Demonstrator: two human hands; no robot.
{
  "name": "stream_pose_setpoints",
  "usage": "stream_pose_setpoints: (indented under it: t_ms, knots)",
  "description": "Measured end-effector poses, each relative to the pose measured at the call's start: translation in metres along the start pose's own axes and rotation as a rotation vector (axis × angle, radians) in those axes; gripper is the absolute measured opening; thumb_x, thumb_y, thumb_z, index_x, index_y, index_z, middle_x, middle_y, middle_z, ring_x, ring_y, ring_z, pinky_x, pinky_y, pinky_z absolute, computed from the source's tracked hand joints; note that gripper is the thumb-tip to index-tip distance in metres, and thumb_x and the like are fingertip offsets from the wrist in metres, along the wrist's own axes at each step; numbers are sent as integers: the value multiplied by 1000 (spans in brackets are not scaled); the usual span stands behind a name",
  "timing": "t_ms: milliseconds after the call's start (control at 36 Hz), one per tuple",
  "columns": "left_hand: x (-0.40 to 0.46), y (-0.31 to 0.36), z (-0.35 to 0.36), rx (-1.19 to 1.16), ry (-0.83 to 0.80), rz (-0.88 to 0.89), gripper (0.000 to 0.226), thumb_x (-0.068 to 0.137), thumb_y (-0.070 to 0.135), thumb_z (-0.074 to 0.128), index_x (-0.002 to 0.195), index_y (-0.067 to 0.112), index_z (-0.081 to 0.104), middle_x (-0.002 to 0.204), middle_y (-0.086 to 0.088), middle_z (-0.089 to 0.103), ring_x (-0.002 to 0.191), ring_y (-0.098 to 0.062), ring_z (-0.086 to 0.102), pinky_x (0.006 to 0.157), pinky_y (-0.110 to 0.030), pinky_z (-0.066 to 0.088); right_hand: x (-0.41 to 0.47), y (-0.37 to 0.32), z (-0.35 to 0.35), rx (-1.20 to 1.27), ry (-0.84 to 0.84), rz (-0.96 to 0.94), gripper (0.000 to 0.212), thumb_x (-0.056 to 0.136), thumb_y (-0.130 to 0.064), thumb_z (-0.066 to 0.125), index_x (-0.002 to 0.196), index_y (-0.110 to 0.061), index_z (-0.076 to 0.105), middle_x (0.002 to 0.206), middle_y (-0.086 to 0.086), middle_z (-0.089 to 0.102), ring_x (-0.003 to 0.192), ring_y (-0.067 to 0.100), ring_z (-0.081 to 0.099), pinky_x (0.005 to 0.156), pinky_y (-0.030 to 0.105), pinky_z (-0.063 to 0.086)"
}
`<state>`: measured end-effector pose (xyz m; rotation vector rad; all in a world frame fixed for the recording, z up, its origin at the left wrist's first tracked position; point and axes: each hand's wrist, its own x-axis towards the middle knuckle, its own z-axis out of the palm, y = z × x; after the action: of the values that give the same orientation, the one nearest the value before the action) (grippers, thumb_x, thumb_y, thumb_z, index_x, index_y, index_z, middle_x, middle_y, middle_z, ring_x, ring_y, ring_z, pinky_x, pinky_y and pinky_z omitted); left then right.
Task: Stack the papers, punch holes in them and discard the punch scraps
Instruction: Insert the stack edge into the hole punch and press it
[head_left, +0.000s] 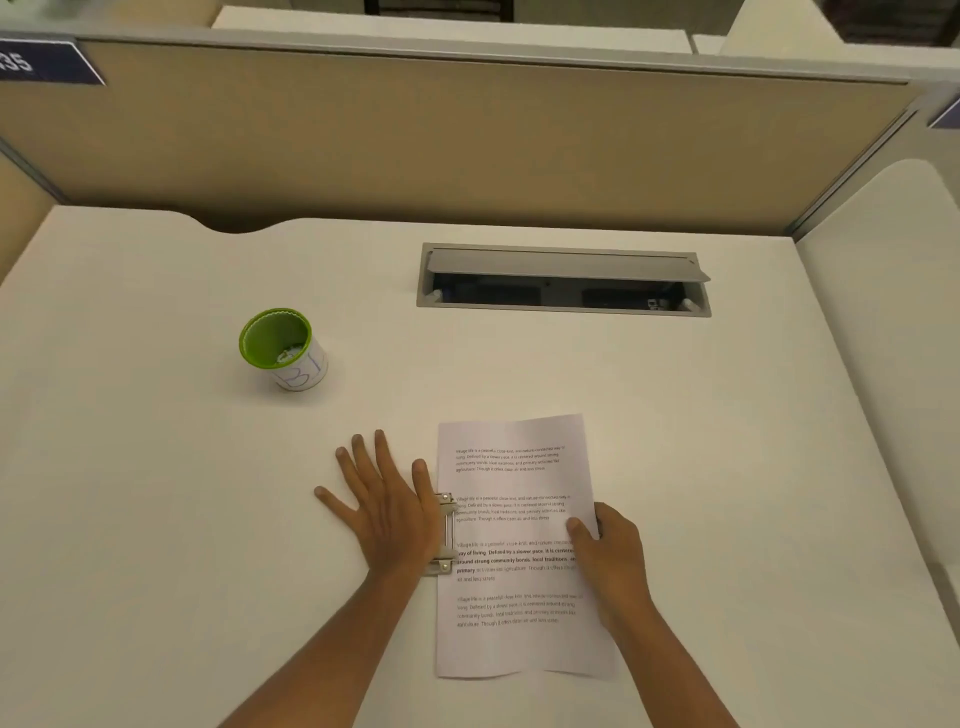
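Observation:
A stack of printed white papers (519, 545) lies on the desk in front of me. Its left edge sits inside a metal hole punch (444, 535). My left hand (387, 501) lies flat, fingers spread, over the punch's left part with the palm on it. My right hand (610, 558) grips the right edge of the papers, thumb on top. A green cup (280, 345) with a white label and a few paper scraps at its bottom stands to the far left.
A grey cable box (563, 280) with a half-raised lid is set into the white desk (156, 519) at the back. A beige partition (467, 145) walls the far side. A neighbouring desk (893, 364) lies to the right.

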<state>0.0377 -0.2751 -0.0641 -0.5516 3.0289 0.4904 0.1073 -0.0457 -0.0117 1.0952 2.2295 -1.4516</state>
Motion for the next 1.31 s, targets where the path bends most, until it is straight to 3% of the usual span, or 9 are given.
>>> stream_pose_setpoints:
  t_ms: [472,639,806,1000,1167,1306]
  knots:
    - [-2,1,-3,-8,-21,-13,71,105,53,18,168,20,21,178,-8,16,167,-30,4,127,-73,-1,-3,-1,-3,12,-9,-13,12,100,-22,59,102,-21,71,100,-3,77,87,21,75,82,48,64]
    - [-2,1,-3,-4,-49,-30,66,109,49,28,169,21,18,179,-8,13,167,-29,1,127,-72,-3,-4,-2,-4,16,-17,-16,15,99,-21,57,105,-20,71,101,-2,77,85,22,75,80,47,65]
    - [-3,4,-9,-11,-88,-53,67,110,51,26,170,23,15,179,-7,9,167,-29,-1,128,-69,-6,-6,-5,-6,-44,-16,-38,13,97,-21,55,95,-17,68,98,0,75,85,24,73,73,39,62]
    - [-5,13,-23,-13,-159,-87,73,108,57,26,170,23,11,180,-5,3,167,-28,-5,129,-67,-6,-8,-7,-9,-42,-27,-29,13,97,-20,56,98,-16,69,97,-2,75,84,21,73,65,30,55]
    - [-4,24,-39,-49,-199,-111,77,105,63,29,169,20,20,179,-8,8,166,-29,0,129,-67,-5,-10,-9,-12,24,-26,-29,12,94,-12,57,90,-16,68,89,-3,75,78,20,74,67,35,62]
    - [-8,28,-48,-140,-201,-132,73,107,61,31,164,16,32,177,-9,17,166,-28,5,130,-65,-3,-13,-8,-16,102,-25,-34,17,93,-9,56,90,-18,71,87,-3,77,75,18,75,59,29,58]
